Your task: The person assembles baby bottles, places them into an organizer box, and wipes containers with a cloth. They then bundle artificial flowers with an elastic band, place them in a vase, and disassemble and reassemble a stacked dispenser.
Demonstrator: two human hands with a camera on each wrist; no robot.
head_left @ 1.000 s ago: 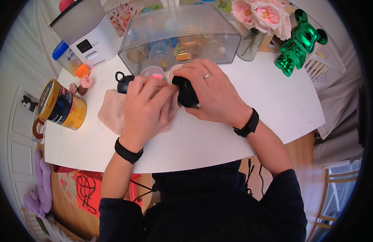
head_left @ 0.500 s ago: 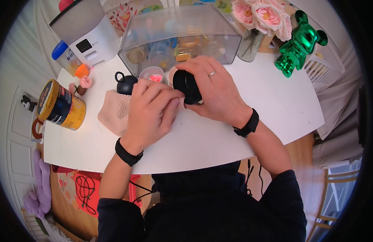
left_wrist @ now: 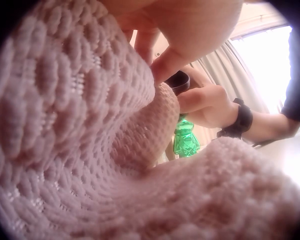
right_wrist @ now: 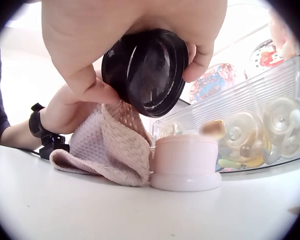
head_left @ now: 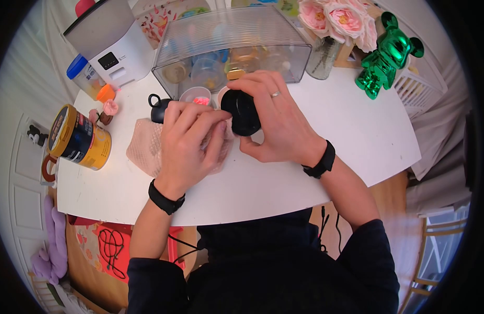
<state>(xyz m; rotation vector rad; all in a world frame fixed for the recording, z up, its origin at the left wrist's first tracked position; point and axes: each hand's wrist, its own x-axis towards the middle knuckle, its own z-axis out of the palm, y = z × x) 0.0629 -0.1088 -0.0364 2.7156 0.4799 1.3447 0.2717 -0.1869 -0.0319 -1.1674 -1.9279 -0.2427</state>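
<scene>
In the head view my right hand (head_left: 281, 118) grips a round, hollow black cup-like piece (head_left: 242, 112) by its sides, tilted above the white table. The right wrist view shows its glossy round end (right_wrist: 157, 72) between thumb and fingers. My left hand (head_left: 192, 138) pinches a pink textured cloth (head_left: 145, 144) right at the piece's near edge; the rest of the cloth droops to the table. Folds of this cloth (left_wrist: 65, 125) fill most of the left wrist view. Below the black piece stands a pale pink round jar (right_wrist: 185, 162).
A black ball-shaped piece with a loop (head_left: 158, 107) and a clear cup with pink bits (head_left: 196, 96) sit beyond my left hand. Behind stands a clear storage box (head_left: 231, 47). A yellow tub (head_left: 80, 137) is at left; a green bear figure (head_left: 385, 57) stands at right.
The black piece has turned in my right hand, so its round face shows more towards the head camera. My left hand has shifted slightly with the cloth along the edge.
</scene>
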